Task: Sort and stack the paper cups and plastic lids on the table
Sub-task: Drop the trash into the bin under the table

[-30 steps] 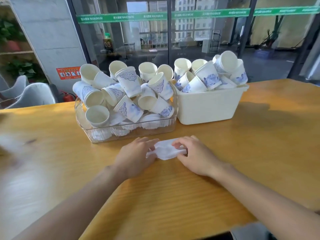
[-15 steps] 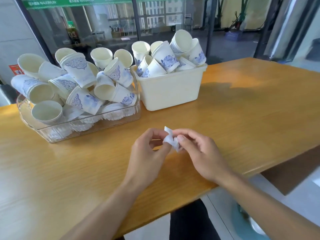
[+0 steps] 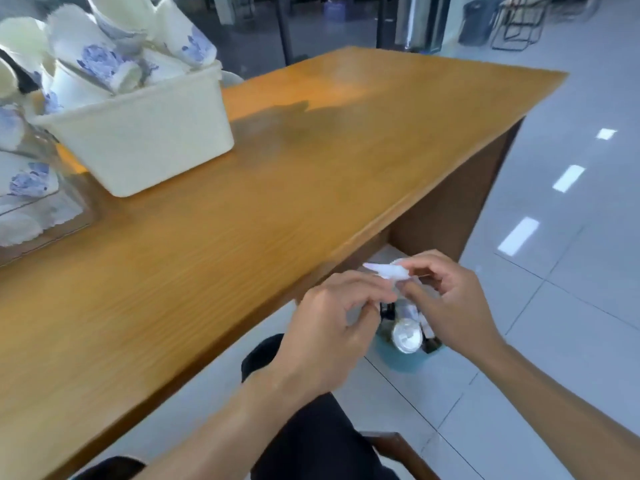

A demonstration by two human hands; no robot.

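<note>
Both hands are off the table edge, held over the floor on the person's right side. The right hand point(image 3: 446, 299) pinches a small crumpled white scrap point(image 3: 388, 270) between thumb and fingertips — whether it is paper or thin plastic cannot be told through the blur. The left hand point(image 3: 332, 334) sits just beside it, fingers curled, fingertips meeting the same scrap from the left; it looks like a pinch too, but the contact is smeared. The scrap sticks out up and to the left from between the two hands, past the near edge of the wooden table point(image 3: 311, 161). Below the hands, on the tiled floor point(image 3: 571, 306), stands a blue bin point(image 3: 401, 358) with a round clear lid point(image 3: 407, 337) and some dark items inside. The paper cups point(image 3: 93, 60), white with blue flower print, lie heaped in a cream plastic tub point(image 3: 145, 133) at the far left of the table, well apart from the hands. More cups and frilled white pieces sit in a clear tray point(image 3: 41, 209) at the left frame edge, touching or just beside the tub — hard to tell which. Dark trousers point(image 3: 311, 438) and a chair arm point(image 3: 398, 448) show at the bottom.
</note>
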